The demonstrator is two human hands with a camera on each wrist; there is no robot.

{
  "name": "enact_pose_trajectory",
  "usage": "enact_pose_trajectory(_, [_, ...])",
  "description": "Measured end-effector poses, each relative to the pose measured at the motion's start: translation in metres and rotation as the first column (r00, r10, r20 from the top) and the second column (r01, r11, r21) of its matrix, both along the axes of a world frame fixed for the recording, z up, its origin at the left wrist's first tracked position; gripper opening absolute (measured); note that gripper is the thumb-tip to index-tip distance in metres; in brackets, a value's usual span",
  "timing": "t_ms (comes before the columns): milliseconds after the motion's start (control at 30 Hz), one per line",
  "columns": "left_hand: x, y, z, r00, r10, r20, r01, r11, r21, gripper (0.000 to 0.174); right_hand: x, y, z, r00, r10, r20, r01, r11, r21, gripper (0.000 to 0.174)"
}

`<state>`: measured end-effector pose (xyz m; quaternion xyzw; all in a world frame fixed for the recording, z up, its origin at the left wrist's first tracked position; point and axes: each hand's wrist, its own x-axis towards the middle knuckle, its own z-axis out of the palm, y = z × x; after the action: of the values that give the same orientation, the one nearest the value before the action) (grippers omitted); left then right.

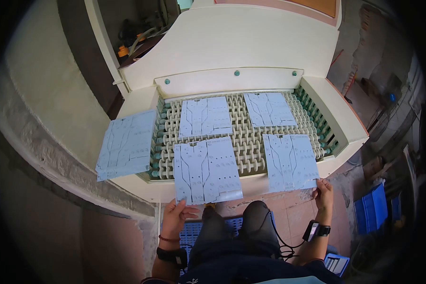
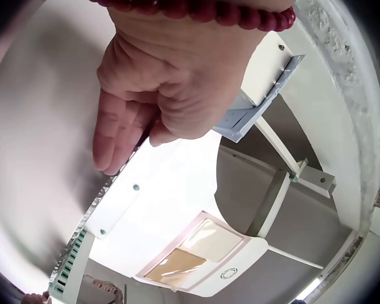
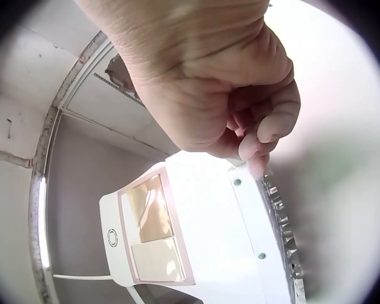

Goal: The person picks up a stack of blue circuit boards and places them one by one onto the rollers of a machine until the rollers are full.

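Note:
Close to the body, a pale-blue flat sheet (image 1: 207, 173) with slots, small holes and dark marks overhangs the front edge of the roller bed. My left hand (image 1: 176, 217) pinches its near left corner. In the left wrist view, the thumb and fingers of the left hand (image 2: 158, 88) meet at a thin edge. A second pale-blue sheet (image 1: 291, 163) lies to the right, partly over the front edge too. My right hand (image 1: 323, 194) holds that one by its near right corner. The right wrist view shows the right hand (image 3: 221, 95) with curled fingers; its grip is partly hidden.
Two similar sheets (image 1: 206, 117) (image 1: 270, 109) lie farther back on the rollers (image 1: 244, 151). Another sheet (image 1: 127, 144) rests on the left side of the white machine (image 1: 251, 42). Blue bins (image 1: 371, 208) stand at lower right; a blue slatted mat (image 1: 189, 232) lies below.

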<state>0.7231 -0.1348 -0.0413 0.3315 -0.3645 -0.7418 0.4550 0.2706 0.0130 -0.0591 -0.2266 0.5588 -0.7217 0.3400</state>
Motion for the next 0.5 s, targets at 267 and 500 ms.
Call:
enact_pose_trajectory(267, [0.008, -0.003, 0.000, 1.000, 0.004, 0.017, -0.004, 1.000, 0.003, 0.029, 0.008, -0.025, 0.025, 0.976, -0.033, -0.214, 0.072, 0.982, 0.176, 0.024])
enact_pose_trajectory(500, [0.044, 0.016, -0.006, 0.990, 0.101, 0.096, -0.110, 0.990, 0.084, 0.030, 0.055, 0.023, 0.159, 0.954, 0.236, -0.185, -0.293, 0.604, -0.741, 0.032])
